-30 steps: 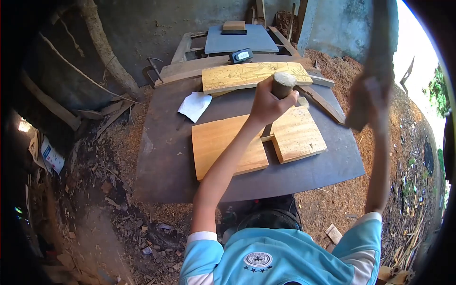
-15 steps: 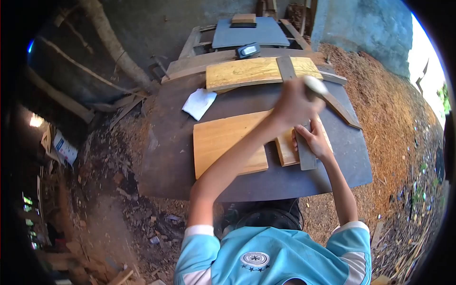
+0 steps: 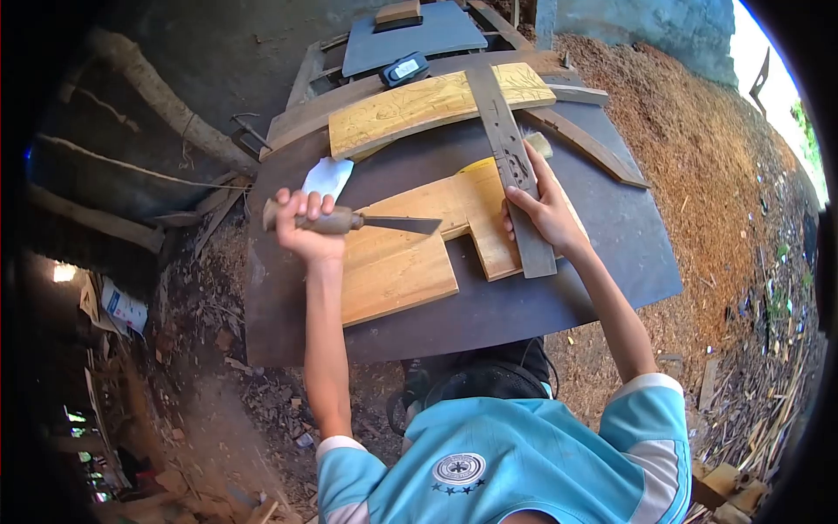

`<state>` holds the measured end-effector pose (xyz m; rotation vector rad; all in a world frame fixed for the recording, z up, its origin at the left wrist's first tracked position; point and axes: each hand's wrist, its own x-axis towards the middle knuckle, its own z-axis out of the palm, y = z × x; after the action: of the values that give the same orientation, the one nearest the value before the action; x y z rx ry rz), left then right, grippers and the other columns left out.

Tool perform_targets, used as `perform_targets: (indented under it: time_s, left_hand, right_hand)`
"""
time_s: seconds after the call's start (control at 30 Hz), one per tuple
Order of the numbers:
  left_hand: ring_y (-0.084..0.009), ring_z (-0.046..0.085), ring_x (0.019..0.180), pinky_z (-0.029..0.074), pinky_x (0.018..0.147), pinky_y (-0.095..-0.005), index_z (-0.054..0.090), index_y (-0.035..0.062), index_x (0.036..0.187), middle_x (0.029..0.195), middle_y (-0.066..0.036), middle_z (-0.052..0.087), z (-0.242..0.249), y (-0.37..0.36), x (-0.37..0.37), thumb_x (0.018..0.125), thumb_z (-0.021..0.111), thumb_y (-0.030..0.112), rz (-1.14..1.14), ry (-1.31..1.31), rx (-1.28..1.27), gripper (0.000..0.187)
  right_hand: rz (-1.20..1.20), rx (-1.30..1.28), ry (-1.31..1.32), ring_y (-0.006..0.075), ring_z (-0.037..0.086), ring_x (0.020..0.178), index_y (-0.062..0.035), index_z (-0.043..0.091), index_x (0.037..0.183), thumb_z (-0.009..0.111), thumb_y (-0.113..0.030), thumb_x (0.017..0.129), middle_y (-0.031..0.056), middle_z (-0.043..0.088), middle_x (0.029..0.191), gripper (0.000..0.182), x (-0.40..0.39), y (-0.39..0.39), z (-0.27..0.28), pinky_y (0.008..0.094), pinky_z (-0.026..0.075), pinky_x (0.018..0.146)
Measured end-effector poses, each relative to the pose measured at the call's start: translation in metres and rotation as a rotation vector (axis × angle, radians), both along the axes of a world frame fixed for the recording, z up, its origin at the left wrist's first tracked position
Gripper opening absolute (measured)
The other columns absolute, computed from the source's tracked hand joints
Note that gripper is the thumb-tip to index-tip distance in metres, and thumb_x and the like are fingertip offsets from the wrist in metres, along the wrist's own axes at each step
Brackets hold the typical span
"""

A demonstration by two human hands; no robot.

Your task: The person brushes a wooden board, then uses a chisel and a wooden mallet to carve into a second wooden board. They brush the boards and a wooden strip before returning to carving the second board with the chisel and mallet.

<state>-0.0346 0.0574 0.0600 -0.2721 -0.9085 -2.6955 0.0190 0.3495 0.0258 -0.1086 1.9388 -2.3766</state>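
Note:
My left hand (image 3: 310, 229) is wrapped round the wooden handle of a chisel (image 3: 397, 224), held above the left side of a light wooden board (image 3: 401, 279). The blade points right. My right hand (image 3: 546, 210) grips a dark, pitted wooden strip (image 3: 502, 131), thumb on top. The strip slants across a carved yellowish board (image 3: 406, 113) at the back and the right part of the light board, which has a notch in its front edge. A pale object (image 3: 539, 144), partly hidden, is just beyond my right hand.
The dark tabletop (image 3: 611, 253) carries a white paper (image 3: 327, 178) at the left and a brown wooden strip (image 3: 589, 147) at the right. Behind are a black device (image 3: 404, 69), a grey panel (image 3: 415, 37) and a clamp (image 3: 251, 131). Shavings (image 3: 672, 140) cover the ground at the right.
My left hand has swung from the right side to the left, and the chisel now shows clearly. My right hand still holds the dark strip, slightly farther up it. The view has shifted.

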Motion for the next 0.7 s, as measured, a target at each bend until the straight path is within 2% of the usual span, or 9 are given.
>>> perform_targets:
  time_s: [0.07,0.2,0.27,0.37,0.57,0.7]
  left_hand:
    - [-0.0068,0.036,0.052,0.034,0.053,-0.0252,0.042,0.0172,0.082,0.059,0.005,0.036,-0.007,-0.005,-0.001,0.075,0.052,0.008,-0.026,0.06,0.019,0.016]
    - [-0.0075,0.037,0.053,0.035,0.054,-0.0266,0.041,0.0175,0.083,0.06,0.005,0.035,0.016,0.028,-0.005,0.075,0.052,0.007,-0.153,0.159,-0.055,0.017]
    - [-0.0103,0.04,0.051,0.039,0.052,-0.0294,0.043,0.0141,0.084,0.06,0.001,0.041,0.025,0.046,-0.008,0.073,0.052,0.004,-0.229,0.162,-0.086,0.018]
    - [-0.0119,0.043,0.048,0.041,0.048,-0.0312,0.043,0.0086,0.084,0.061,-0.004,0.047,0.027,0.062,-0.005,0.072,0.053,0.0,-0.218,0.169,-0.283,0.018]
    - [-0.0117,0.043,0.048,0.041,0.048,-0.0309,0.043,0.0088,0.084,0.06,-0.004,0.047,0.03,0.069,0.003,0.073,0.053,0.0,-0.14,0.179,-0.332,0.017]
    - [-0.0108,0.041,0.048,0.04,0.048,-0.0296,0.041,0.0108,0.087,0.06,-0.002,0.045,0.015,0.055,0.004,0.075,0.052,0.003,-0.119,0.208,-0.212,0.018]
  right_hand:
    - [0.01,0.012,-0.005,0.0147,0.056,0.056,-0.0142,0.002,0.144,0.045,-0.005,0.09,0.0081,0.054,0.067,0.07,-0.001,0.001,0.001,0.03,0.048,0.05]
    - [-0.01,0.004,-0.019,0.0144,0.055,0.055,-0.0161,0.005,0.144,0.046,-0.005,0.09,0.0077,0.053,0.068,0.068,0.001,-0.001,0.001,0.0289,0.048,0.049]
    - [-0.027,0.0,-0.018,0.0141,0.055,0.055,-0.0173,0.007,0.144,0.047,-0.005,0.09,0.0075,0.053,0.068,0.068,0.002,-0.001,0.002,0.0284,0.048,0.049]
    - [-0.034,-0.001,-0.015,0.014,0.055,0.055,-0.0181,0.007,0.144,0.047,-0.005,0.09,0.0076,0.054,0.068,0.068,0.002,0.001,-0.001,0.0284,0.048,0.049]
    - [-0.019,0.02,-0.009,0.0141,0.055,0.055,-0.0188,0.006,0.144,0.046,-0.006,0.091,0.0076,0.054,0.068,0.068,0.001,0.0,0.001,0.0284,0.048,0.05]
    - [-0.022,0.005,-0.002,0.0142,0.055,0.055,-0.0178,0.005,0.144,0.046,-0.005,0.09,0.0078,0.054,0.067,0.069,0.003,0.001,0.0,0.0282,0.048,0.05]
